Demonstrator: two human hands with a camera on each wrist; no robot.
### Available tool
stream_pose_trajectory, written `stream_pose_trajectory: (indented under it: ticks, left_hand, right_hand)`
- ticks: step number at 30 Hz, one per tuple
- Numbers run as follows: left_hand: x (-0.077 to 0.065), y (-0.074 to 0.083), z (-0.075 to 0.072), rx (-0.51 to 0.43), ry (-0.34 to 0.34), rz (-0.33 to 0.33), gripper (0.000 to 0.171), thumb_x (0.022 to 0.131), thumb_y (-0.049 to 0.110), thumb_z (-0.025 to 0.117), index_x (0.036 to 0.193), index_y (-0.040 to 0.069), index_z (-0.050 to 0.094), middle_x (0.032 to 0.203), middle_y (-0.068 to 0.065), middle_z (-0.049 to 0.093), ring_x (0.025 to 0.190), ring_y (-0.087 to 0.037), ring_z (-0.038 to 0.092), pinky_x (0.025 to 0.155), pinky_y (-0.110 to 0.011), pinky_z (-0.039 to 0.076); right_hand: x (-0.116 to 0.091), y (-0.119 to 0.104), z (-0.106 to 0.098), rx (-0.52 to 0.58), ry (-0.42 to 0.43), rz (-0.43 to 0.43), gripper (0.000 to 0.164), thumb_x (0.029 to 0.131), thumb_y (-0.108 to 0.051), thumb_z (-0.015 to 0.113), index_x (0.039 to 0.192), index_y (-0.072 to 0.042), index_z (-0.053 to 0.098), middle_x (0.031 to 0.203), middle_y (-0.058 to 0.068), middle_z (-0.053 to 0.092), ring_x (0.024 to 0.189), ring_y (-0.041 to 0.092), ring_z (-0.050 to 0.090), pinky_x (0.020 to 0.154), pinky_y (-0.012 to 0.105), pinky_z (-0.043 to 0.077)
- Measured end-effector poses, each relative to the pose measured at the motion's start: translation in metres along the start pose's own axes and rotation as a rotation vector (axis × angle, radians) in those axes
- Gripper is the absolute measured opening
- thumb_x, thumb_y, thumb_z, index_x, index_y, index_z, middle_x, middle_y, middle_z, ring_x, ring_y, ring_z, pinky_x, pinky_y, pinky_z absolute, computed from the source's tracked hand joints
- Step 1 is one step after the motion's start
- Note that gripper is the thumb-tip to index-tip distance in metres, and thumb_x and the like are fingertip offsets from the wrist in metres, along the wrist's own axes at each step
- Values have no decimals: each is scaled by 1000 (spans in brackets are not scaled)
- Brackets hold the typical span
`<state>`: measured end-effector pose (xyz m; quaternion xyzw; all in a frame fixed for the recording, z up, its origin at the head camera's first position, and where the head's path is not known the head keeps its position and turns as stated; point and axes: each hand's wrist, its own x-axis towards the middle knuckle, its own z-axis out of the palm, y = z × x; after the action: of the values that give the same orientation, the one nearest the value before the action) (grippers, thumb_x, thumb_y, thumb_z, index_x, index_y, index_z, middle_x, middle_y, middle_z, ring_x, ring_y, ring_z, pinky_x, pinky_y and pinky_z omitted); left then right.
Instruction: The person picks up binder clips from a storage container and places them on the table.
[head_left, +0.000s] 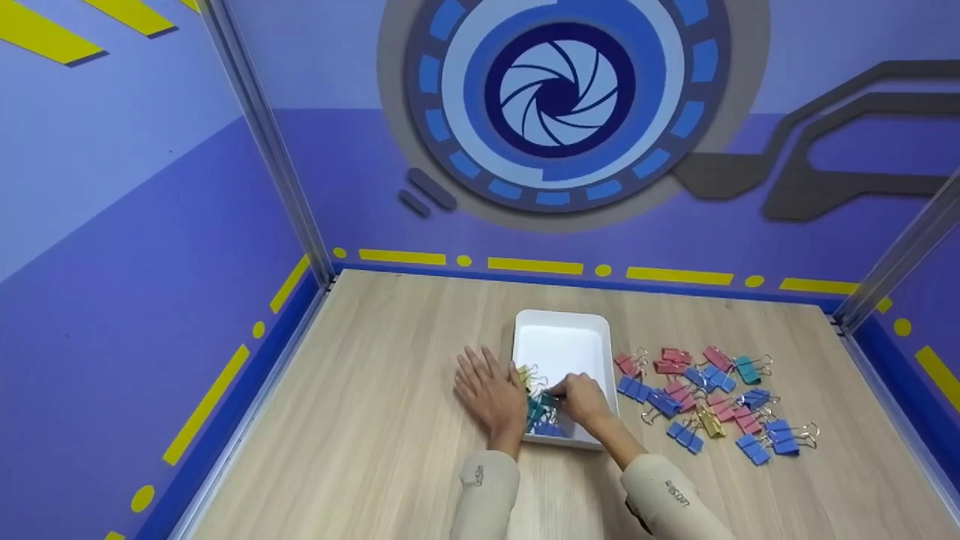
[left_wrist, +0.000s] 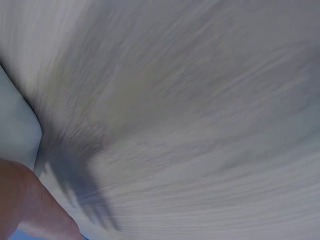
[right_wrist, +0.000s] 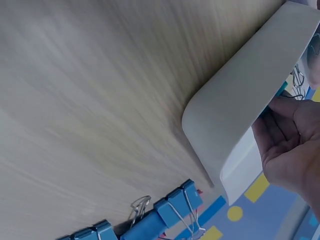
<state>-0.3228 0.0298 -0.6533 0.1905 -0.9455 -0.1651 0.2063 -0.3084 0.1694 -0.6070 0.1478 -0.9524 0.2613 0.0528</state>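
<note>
A white tray (head_left: 562, 319) stands on the table, with yellow, green and blue binder clips gathered at its near left side. My right hand (head_left: 587, 400) reaches into it, thumb and fingers pinching a green binder clip; in the right wrist view the hand (right_wrist: 295, 145) partly covers that clip. My left hand (head_left: 491, 390) lies at the tray's left wall with its fingers spread and straight. Only part of that hand (left_wrist: 37, 205) appears in the left wrist view, beside the tray's corner (left_wrist: 17, 125).
To the right of the tray lie several loose binder clips: blue ones (head_left: 782, 437), red ones (head_left: 675, 356), a yellow one (head_left: 711, 421) and a green one (head_left: 747, 369). Printed panels (head_left: 315, 195) wall in the wooden table (head_left: 397, 360) at the back and sides.
</note>
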Motion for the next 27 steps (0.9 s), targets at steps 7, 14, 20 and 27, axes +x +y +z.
stream_pose_trajectory:
  ticks: [7, 14, 20, 27]
  left_hand:
    - [2, 1, 0, -21, 18, 3, 65, 104, 47, 51, 157, 13, 40, 167, -15, 32, 157, -36, 26, 126, -55, 25]
    - [-1, -1, 3, -8, 32, 1, 65, 102, 47, 53, 157, 12, 41, 166, -16, 35, 156, -35, 28, 126, -55, 26]
    - [-3, -2, 4, 8, 18, 11, 66, 103, 48, 50, 157, 12, 40, 166, -17, 34, 156, -36, 27, 126, -55, 26]
    - [-1, 0, 2, -23, 5, 4, 67, 103, 47, 51, 158, 11, 39, 167, -17, 31, 158, -35, 24, 127, -55, 23]
  right_hand:
    - [-2, 0, -10, -5, 54, 6, 34, 77, 20, 66, 94, -3, 83, 93, 15, 80, 88, 32, 76, 78, 50, 61]
    - [-3, -11, -33, 23, 79, 5, 34, 82, 18, 66, 100, -5, 82, 97, 15, 80, 92, 33, 77, 76, 48, 62]
    - [-5, -16, -65, -23, 109, -22, 27, 87, 12, 68, 103, -5, 82, 100, 15, 80, 92, 32, 77, 80, 48, 63]
    - [-9, -10, -110, 10, 103, -35, 30, 90, 16, 62, 111, 1, 78, 106, 21, 78, 84, 25, 74, 70, 36, 63]
